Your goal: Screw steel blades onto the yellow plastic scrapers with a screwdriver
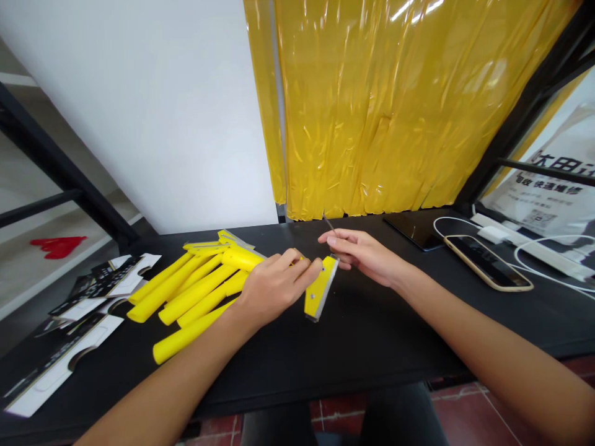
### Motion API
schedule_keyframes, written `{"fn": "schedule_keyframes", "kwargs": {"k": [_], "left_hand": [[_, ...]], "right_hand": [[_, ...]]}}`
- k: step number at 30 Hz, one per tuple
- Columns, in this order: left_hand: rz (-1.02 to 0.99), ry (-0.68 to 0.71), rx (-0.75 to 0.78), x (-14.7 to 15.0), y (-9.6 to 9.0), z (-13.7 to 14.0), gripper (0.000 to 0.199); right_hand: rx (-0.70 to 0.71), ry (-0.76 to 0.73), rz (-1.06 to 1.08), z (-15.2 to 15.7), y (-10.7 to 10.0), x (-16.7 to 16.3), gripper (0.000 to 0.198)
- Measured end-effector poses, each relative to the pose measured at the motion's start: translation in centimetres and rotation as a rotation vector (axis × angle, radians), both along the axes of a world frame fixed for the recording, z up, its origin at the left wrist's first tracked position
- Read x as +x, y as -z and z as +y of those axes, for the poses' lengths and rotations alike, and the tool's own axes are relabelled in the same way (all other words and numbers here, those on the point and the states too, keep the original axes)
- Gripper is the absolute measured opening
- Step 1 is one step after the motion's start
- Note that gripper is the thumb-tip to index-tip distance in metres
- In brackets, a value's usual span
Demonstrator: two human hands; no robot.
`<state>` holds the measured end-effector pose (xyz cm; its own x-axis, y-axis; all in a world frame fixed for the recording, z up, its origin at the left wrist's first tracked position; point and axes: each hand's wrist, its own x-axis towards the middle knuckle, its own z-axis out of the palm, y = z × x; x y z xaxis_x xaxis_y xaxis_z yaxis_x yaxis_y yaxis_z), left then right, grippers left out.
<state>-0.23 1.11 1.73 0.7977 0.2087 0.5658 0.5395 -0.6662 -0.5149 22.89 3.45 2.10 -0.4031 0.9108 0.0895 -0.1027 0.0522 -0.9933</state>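
Observation:
My left hand (276,285) is closed around a yellow scraper whose head (320,291) points right, with a metal blade edge and small screws showing. Most of its handle is hidden by my fingers. A thin dark metal rod (329,224) sticks up from the pinched fingers of my right hand (365,255), just right of the scraper head. The rod's lower end is hidden, so I cannot tell whether it touches the scraper. Beside and behind my left hand lies a pile of several yellow scrapers (199,291) with tube-like handles, some partly covered by my wrist.
Black and white printed cards (65,365) lie at the left of the black table (362,347). To the right are a phone (488,263), a dark flat tablet-like device (413,230) and a power strip (534,244) with white cables. A yellow plastic curtain (372,124) hangs behind.

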Motion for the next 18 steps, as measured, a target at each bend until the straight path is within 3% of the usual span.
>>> {"fn": "schedule_keyframes", "kwargs": {"k": [3, 7, 12, 18], "left_hand": [[-0.014, -0.053, -0.054, -0.3, 0.2, 0.3, 0.037], [-0.014, -0.145, -0.145, -0.7, 0.4, 0.7, 0.048], [0.005, -0.267, -0.206, -0.9, 0.6, 1.2, 0.055], [0.004, -0.256, -0.188, -0.9, 0.4, 1.3, 0.036]], "right_hand": [[-0.053, 0.072, 0.051, 0.4, 0.3, 0.1, 0.030], [-0.046, 0.153, -0.093, 1.3, 1.2, 0.7, 0.036], [0.287, -0.027, -0.515, 2.1, 2.0, 1.6, 0.028], [0.495, -0.140, -0.688, 2.1, 2.4, 1.9, 0.020]]}}
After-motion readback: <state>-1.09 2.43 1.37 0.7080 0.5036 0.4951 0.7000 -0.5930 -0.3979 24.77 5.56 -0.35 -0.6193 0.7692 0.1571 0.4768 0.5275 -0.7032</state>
